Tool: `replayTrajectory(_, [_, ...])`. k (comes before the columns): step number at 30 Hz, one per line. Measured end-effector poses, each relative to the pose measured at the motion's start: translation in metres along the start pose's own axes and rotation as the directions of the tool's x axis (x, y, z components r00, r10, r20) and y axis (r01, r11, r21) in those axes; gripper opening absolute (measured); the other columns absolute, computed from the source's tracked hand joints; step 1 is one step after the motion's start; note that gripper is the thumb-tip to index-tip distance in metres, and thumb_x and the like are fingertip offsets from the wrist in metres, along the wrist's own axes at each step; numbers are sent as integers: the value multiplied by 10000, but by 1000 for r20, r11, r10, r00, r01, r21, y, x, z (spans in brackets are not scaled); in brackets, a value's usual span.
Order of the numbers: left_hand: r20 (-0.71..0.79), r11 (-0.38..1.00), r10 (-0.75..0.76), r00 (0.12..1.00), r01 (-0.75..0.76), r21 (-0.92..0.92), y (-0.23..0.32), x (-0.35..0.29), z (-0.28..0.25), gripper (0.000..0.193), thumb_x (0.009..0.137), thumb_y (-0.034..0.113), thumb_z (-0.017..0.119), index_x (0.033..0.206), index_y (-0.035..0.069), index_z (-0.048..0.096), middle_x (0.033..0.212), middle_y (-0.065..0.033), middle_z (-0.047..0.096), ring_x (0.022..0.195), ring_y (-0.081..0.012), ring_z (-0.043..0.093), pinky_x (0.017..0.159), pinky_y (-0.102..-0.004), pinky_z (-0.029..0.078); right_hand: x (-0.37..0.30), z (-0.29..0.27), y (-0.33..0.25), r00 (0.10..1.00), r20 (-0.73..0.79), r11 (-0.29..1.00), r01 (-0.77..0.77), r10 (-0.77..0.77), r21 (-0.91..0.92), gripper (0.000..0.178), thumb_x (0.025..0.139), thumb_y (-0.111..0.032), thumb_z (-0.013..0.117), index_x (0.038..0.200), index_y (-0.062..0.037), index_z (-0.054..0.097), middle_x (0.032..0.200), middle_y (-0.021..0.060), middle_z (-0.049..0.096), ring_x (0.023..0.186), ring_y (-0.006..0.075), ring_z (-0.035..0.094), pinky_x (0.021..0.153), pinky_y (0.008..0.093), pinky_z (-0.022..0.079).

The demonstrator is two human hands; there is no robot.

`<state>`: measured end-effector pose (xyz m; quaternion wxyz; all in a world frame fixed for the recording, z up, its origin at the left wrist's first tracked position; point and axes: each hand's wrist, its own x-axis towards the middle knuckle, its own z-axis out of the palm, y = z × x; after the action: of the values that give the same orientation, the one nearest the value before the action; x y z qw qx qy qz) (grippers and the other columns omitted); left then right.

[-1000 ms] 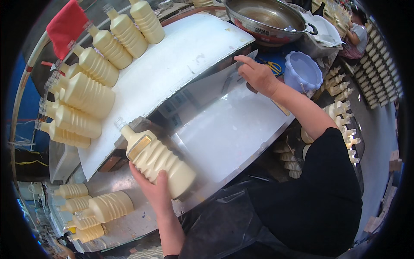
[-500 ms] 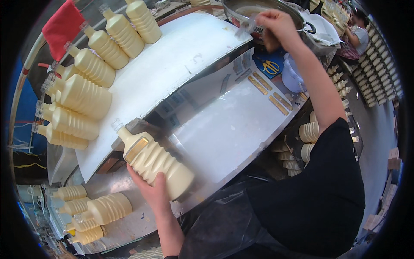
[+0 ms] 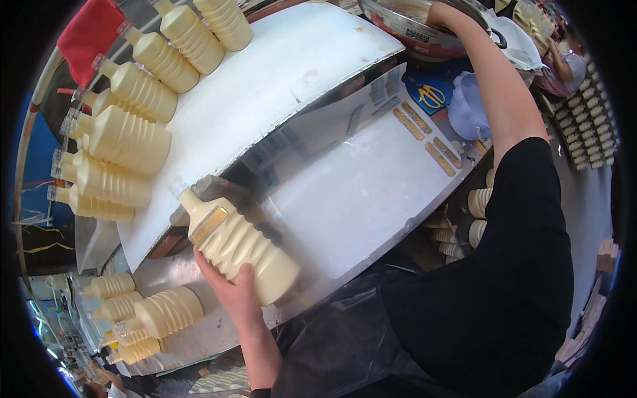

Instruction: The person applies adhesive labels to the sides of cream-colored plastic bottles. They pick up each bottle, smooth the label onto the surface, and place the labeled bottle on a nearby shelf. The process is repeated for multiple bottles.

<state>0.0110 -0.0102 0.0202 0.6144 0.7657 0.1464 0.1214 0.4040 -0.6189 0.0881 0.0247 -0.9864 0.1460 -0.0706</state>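
Observation:
My left hand (image 3: 233,295) is wrapped round the side of a cream ribbed bottle (image 3: 255,255), which lies tilted with its clear neck toward the upper left. A gold rectangular label (image 3: 208,225) sits on the bottle's shoulder. At the upper right, my right hand (image 3: 446,16) reaches over the rim into a shiny round basin (image 3: 397,25) with a black handle. The fingers of that hand are hidden inside the basin, so what they hold, if anything, does not show.
Several gold label strips (image 3: 418,122) lie on a pale sheet (image 3: 345,192). Yellow-handled scissors (image 3: 431,97) rest beside a lavender tub (image 3: 466,109). Cream bottles (image 3: 126,149) line the white board (image 3: 265,86); more (image 3: 169,315) stand lower left. A person (image 3: 567,69) is far right.
My right hand has moved from above the basin's near rim, where it held a translucent film-like piece, down into the basin. My left hand and the bottle stay nearly still.

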Motion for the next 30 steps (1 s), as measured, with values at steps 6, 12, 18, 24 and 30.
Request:
replayTrajectory(6, [7,1000,-19,1000,20,-22,-1,3,2,948,800,80,632,1623,-8,169,1547,-200,394,1393,-294,439,1187,-393,321,-25,-36,1,963,-269,998,15,-29,-54,212,758,-229,735,855,-50,794,843,182,747,796,372,734,728,472,576])
replayTrajectory(12, [8,1000,-21,1000,21,-2,-2,2,-2,936,832,109,642,1629,15,162,1552,-215,394,1394,-310,445,1183,-406,332,-144,-104,-96,703,-526,834,551,-478,-22,199,883,-216,701,901,-34,779,770,128,731,687,252,693,647,394,550])
replayTrajectory(18, [105,987,-41,994,56,-148,-5,-9,-15,864,933,173,635,1638,29,157,1560,-226,401,1416,-302,427,1167,-415,358,-298,-83,-199,776,106,696,486,-622,529,176,849,-139,738,912,24,760,767,59,738,653,78,617,622,268,509])
replayTrajectory(24, [59,983,-95,994,103,-153,-22,-31,-32,545,1062,161,515,1571,24,378,1415,-148,540,1300,-214,503,1128,-348,373,-420,-87,-277,526,337,431,63,-781,900,201,860,-167,769,959,5,799,805,80,768,693,80,649,654,262,525])
replayTrajectory(30, [64,909,-71,995,91,-407,-33,-48,-35,563,1099,348,444,1562,32,392,1412,-137,526,1355,-226,438,1155,-363,338,-498,-19,-298,570,531,181,-556,-627,811,244,1007,-172,659,1098,42,733,897,69,758,510,45,550,466,190,422])
